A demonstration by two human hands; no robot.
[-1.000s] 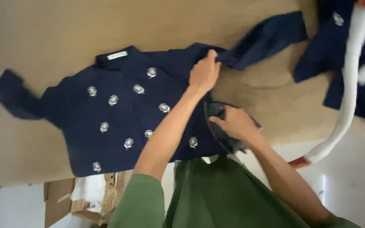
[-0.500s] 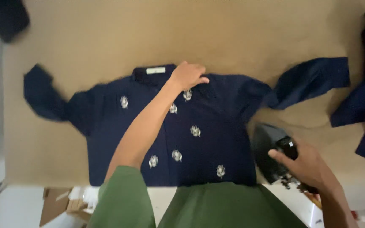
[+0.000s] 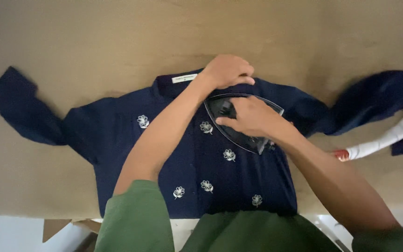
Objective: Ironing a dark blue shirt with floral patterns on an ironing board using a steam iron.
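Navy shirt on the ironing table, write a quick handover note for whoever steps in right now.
Left hand: pressed flat on the navy shirt just right of the collar label, pinning the fabric.
Right hand: gripping the handle of the dark iron, which sits soleplate down on the upper chest, tip pointing toward the collar.
The shirt lies front up on the tan table, sleeves spread to both sides. A white cord trails off right, beside other dark cloth at the edge.
Done: shirt laid out, iron on the collar area. How much is already pressed cannot be told.
Left: likely the lower body and sleeves.
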